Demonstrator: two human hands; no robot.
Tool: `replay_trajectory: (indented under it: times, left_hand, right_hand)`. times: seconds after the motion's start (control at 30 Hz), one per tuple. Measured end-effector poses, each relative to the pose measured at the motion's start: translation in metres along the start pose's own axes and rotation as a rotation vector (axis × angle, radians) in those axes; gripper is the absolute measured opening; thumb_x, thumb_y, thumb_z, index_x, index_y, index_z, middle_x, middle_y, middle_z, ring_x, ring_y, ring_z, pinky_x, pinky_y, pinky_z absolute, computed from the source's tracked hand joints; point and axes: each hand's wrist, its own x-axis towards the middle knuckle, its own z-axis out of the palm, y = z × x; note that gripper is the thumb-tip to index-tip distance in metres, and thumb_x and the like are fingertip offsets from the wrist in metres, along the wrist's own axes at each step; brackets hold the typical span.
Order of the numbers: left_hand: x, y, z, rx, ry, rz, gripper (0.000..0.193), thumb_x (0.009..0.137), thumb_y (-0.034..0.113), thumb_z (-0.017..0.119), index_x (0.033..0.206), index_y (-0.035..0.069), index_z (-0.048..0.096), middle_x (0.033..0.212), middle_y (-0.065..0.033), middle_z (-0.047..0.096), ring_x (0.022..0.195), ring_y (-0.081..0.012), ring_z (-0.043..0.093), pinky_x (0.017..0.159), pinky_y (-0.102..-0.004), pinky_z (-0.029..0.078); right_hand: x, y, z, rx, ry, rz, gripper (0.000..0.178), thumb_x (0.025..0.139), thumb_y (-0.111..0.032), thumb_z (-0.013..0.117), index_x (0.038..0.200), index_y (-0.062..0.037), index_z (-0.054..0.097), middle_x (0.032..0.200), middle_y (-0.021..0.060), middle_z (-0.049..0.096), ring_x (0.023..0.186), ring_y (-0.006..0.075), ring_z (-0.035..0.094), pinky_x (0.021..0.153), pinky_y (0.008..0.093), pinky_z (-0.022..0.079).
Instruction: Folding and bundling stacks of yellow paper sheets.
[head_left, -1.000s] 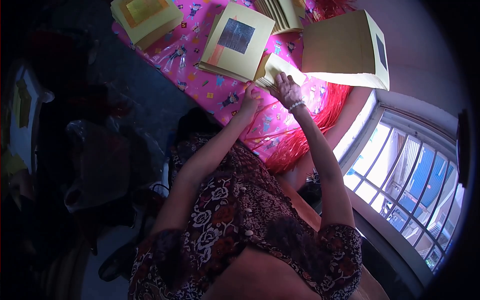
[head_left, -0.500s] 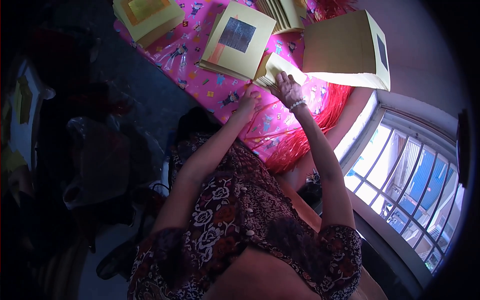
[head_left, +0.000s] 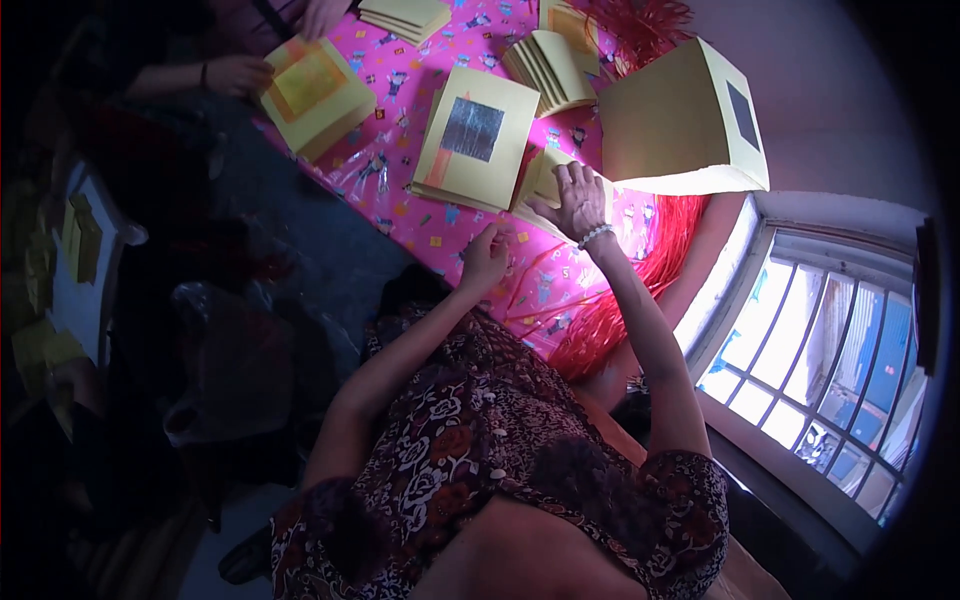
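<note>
On the pink patterned cover, my right hand [head_left: 580,207] lies with its fingers spread over a small folded yellow paper piece [head_left: 547,180], and a pale bead bracelet circles the wrist. My left hand [head_left: 486,260] hovers by the table's near edge with curled fingers; whatever they may hold is too small to make out. Just beyond my hands lies a stack of yellow paper sheets [head_left: 432,165], its top sheet bearing a dark silver square [head_left: 472,129] and an orange stripe. Thin red strands [head_left: 512,290] cross the cover close to my left hand.
Folded yellow bundles [head_left: 548,75] and a tall yellow paper stack [head_left: 655,125] stand farther back. Red shredded fringe [head_left: 675,235] runs along the right side, near a barred window [head_left: 815,370]. At far left, another person's hand [head_left: 238,75] touches a gold-squared yellow stack [head_left: 318,95].
My right hand's fingers have spread apart on the folded paper. The view has tilted, bringing another person's hands and more of the far table into sight.
</note>
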Motion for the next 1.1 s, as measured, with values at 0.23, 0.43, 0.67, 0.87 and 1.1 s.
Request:
replay_trajectory:
  times: [0.23, 0.43, 0.67, 0.87, 1.1]
  left_hand:
    - [0.04, 0.082, -0.068, 0.355, 0.085, 0.524, 0.019, 0.087, -0.002, 0.045, 0.1, 0.002, 0.059, 0.088, -0.0062, 0.064, 0.082, -0.0134, 0.061, 0.072, -0.0249, 0.047]
    - [0.069, 0.131, -0.111, 0.692, -0.031, 0.516, 0.033, 0.081, -0.006, 0.039, 0.106, 0.002, 0.059, 0.099, -0.0127, 0.065, 0.093, -0.0223, 0.063, 0.081, -0.0311, 0.048]
    - [0.087, 0.144, -0.13, 0.715, -0.253, 0.445, 0.03, 0.084, -0.004, 0.036, 0.105, -0.001, 0.058, 0.099, -0.015, 0.066, 0.095, -0.0236, 0.064, 0.084, -0.033, 0.049]
    - [0.113, 0.131, -0.163, 0.531, -0.362, 0.391, 0.033, 0.084, -0.004, 0.033, 0.105, -0.002, 0.058, 0.101, -0.0123, 0.066, 0.097, -0.0184, 0.062, 0.088, -0.0295, 0.047]
    - [0.109, 0.138, -0.162, 0.51, -0.388, 0.32, 0.035, 0.081, -0.006, 0.032, 0.104, -0.004, 0.058, 0.104, -0.0134, 0.064, 0.099, -0.0183, 0.06, 0.091, -0.0282, 0.045]
  right_hand:
    - [0.023, -0.055, -0.006, 0.075, -0.031, -0.278, 0.061, 0.065, -0.054, 0.07, 0.104, -0.0102, 0.054, 0.096, 0.0058, 0.054, 0.097, 0.0229, 0.052, 0.084, 0.0369, 0.039]
    - [0.021, -0.054, 0.002, 0.234, -0.04, -0.307, 0.041, 0.075, -0.044, 0.066, 0.095, -0.0094, 0.057, 0.093, 0.007, 0.057, 0.091, 0.0257, 0.058, 0.077, 0.0392, 0.047]
    - [0.023, -0.041, -0.01, 0.499, -0.146, -0.203, 0.022, 0.085, -0.031, 0.06, 0.081, -0.0094, 0.06, 0.076, 0.0066, 0.059, 0.074, 0.0266, 0.062, 0.068, 0.0363, 0.049]
    - [0.027, -0.038, -0.017, 0.573, -0.148, -0.203, 0.026, 0.088, -0.033, 0.056, 0.083, -0.008, 0.061, 0.083, 0.008, 0.063, 0.077, 0.0279, 0.062, 0.071, 0.038, 0.049]
    - [0.029, -0.034, -0.024, 0.614, -0.257, -0.161, 0.027, 0.089, -0.034, 0.054, 0.085, -0.009, 0.062, 0.078, 0.0089, 0.063, 0.076, 0.0285, 0.062, 0.07, 0.0373, 0.049]
